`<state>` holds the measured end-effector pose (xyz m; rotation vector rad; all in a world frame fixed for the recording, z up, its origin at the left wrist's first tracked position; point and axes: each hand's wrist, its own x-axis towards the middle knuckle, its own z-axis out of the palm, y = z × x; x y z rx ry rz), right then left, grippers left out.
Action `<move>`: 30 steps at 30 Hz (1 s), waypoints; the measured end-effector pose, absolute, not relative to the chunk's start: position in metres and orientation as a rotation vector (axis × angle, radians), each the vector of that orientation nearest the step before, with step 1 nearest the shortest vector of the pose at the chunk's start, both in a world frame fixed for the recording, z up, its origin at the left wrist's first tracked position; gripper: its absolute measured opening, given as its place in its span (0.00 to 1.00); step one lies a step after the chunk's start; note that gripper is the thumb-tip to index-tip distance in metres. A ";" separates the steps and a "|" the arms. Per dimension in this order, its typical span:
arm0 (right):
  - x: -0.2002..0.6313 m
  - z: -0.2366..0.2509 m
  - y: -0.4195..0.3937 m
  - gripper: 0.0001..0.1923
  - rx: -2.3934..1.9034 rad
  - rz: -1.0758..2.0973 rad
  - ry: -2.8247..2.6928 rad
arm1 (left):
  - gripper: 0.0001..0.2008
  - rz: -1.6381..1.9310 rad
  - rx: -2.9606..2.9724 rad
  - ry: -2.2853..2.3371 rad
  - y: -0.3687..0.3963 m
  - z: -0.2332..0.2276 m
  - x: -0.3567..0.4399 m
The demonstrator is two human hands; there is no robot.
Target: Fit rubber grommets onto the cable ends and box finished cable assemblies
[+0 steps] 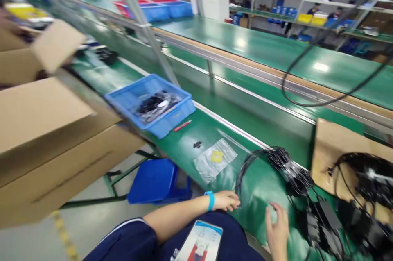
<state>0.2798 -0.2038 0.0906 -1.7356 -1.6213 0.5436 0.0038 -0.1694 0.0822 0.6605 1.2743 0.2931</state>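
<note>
A long green workbench [190, 146] runs through the hall, with a sunken green belt [245, 109] beside it and a second green bench [276, 52] past a metal rail. Shelving with blue and yellow bins lines the far wall, blurred. Two big cardboard cartons [55, 138] stand stacked on the person's left, and one more open carton [334, 150] rests on the bench to the right, full of black cables.

One blue tray [125, 103] sits on the bench holding dark parts in bags; one darker blue bin [153, 181] is on the floor below. One bundle of black cable [288, 169] lies on the bench, a loop of it curving toward the hands. One clear plastic bag [215, 158] with a yellow tag lies flat, near one small black clip [197, 144] and one red pen [182, 125]. One phone [201, 242] rests on the person's lap.

The left hand [225, 200], a blue band on its wrist, lies on the bench edge with fingers curled by the cable loop; whether it pinches the cable I cannot tell. The right hand [278, 228] hovers spread, holding nothing.
</note>
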 end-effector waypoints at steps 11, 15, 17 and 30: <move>-0.071 0.117 -0.220 0.17 -0.905 1.018 -2.153 | 0.30 0.784 0.876 1.630 -0.335 0.137 -0.275; -0.201 0.157 -0.261 0.14 -0.655 1.001 -2.191 | 0.29 0.886 1.178 1.666 -0.424 0.209 -0.384; -0.248 0.187 -0.270 0.12 -0.539 0.924 -2.206 | 0.26 0.884 1.530 1.639 -0.464 0.263 -0.435; -0.473 0.382 -0.176 0.14 0.125 0.188 -2.410 | 0.59 0.438 1.573 3.163 -0.533 0.371 -0.740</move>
